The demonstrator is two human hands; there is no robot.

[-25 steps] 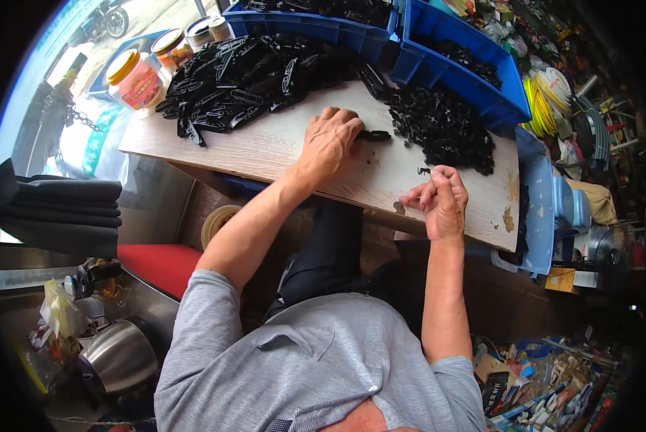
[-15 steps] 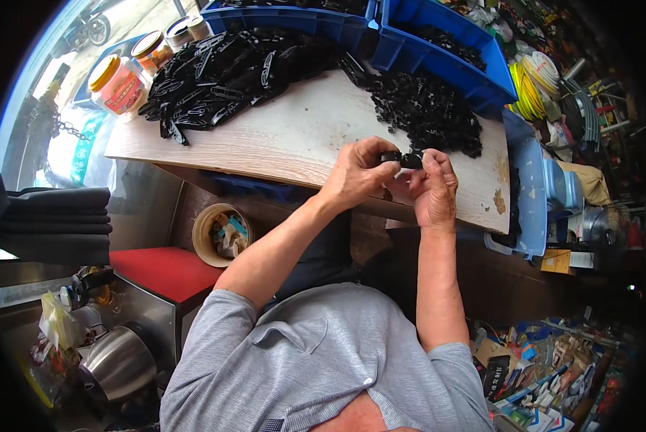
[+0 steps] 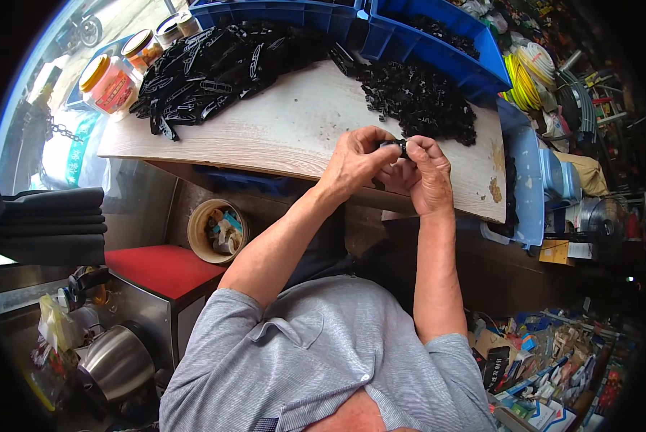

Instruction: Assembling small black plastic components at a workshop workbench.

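Over the front edge of the white table (image 3: pixel 265 137), my two hands meet around a small black plastic part (image 3: pixel 393 146). My left hand (image 3: pixel 355 160) pinches it between thumb and fingers. From the other side, the thumb and fingers of my right hand (image 3: pixel 431 173) grip its right end. Fingers cover most of the part, so its exact shape is hidden. Just beyond the hands lies a heap of small black plastic pieces (image 3: pixel 420 101). Farther left on the tabletop is a larger pile of long, glossy black plastic parts (image 3: pixel 208 72).
Blue crates (image 3: pixel 438 47) stand along the table's back edge. Lidded jars (image 3: pixel 107 83) line the left end. Below the table are a bucket with scraps (image 3: pixel 200 241) and a red-topped cabinet (image 3: pixel 161 270). A light-blue bin (image 3: pixel 528 187) adjoins the right end.
My hands have drawn closer together, the right one shifting slightly left, and less of the black part shows between them. The whole view has shifted a little.
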